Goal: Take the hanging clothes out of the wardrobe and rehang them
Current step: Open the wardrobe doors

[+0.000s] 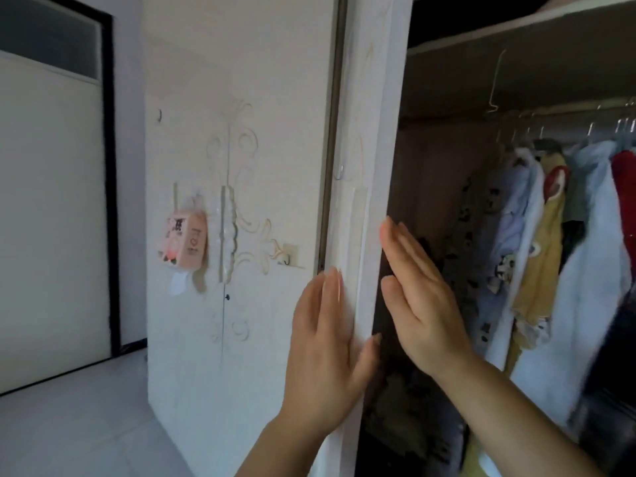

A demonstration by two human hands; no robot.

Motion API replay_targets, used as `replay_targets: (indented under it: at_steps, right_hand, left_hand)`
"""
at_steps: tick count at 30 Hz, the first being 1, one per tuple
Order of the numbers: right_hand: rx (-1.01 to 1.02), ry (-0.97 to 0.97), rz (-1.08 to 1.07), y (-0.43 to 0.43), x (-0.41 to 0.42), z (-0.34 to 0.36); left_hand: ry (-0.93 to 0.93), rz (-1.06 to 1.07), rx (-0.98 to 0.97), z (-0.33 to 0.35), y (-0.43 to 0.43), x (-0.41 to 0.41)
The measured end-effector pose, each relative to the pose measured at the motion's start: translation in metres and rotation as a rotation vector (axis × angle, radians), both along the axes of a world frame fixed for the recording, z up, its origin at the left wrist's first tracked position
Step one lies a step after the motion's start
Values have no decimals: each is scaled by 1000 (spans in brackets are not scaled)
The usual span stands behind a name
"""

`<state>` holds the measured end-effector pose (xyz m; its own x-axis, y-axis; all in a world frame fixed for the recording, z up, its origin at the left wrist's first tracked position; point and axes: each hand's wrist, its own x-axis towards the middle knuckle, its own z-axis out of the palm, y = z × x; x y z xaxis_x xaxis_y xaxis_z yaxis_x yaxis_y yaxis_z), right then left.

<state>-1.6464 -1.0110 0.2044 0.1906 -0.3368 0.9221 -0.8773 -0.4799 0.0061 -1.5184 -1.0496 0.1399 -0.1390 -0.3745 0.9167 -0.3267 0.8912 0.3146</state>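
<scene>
A white wardrobe door (370, 160) stands edge-on in the middle of the view. My left hand (327, 346) lies flat against its outer face, fingers straight and thumb at the edge. My right hand (420, 294) is flat too, on the door's inner side, fingers pointing up. Inside the wardrobe, several clothes (537, 256) hang on hangers from a rail (564, 113): a patterned dark piece, pale blue and white garments, a yellow one and a red one at the far right.
The closed wardrobe doors (241, 166) on the left carry a long handle (227, 232), a pink tissue holder (184, 241) and small hooks. A room door (51, 215) and pale floor (79, 425) lie further left. A shelf (516, 36) tops the wardrobe.
</scene>
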Motion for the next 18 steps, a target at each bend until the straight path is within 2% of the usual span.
replay_targets:
  at_steps: [3,6,11,18]
  right_hand:
    - [-41,20,53,-19,27,1]
    - [-57,39,112,-42,53,2]
    - [11,95,129,-82,96,4]
    - [95,16,164,-141,139,7]
  left_hand:
    - [-12,231,-285,-4,-8,28]
    - [-127,423,-383,-7,-23,59]
    - [-236,621,-403,-12,-48,106]
    - [-322,772,-283,-11,-89,155]
